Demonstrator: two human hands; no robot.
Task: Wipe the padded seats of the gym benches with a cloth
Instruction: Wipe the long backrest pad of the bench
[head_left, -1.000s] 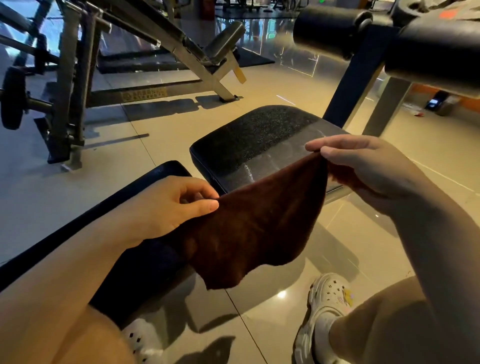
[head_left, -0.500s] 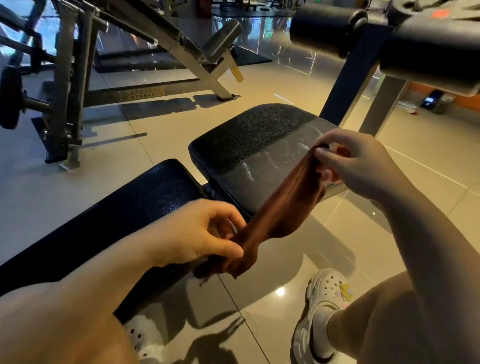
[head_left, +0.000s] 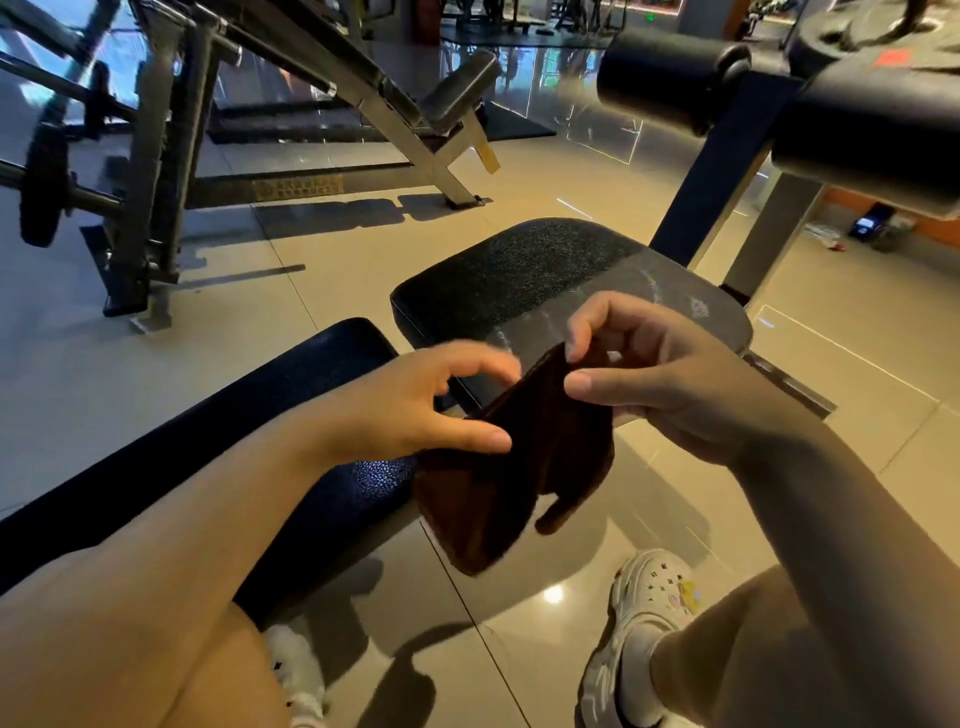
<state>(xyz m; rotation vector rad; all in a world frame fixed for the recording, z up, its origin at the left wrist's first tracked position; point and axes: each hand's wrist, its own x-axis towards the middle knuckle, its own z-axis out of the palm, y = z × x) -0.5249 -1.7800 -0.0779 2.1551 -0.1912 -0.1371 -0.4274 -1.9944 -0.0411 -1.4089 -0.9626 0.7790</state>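
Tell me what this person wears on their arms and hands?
Nothing that shows: the left hand and right hand are bare, without gloves, rings or watch, and both forearms are uncovered, with no sleeves in view.

Both forearms reach forward, left hand and right hand close together, fingers pinching.

- cloth: dark brown, plain
- seat pad: black, fine speckled grain
- long pad: black with a bluish pebbled sheen
- floor: glossy beige tiles, thin dark joints
- shoe: cream white, small yellow charm
- rack frame: grey metal
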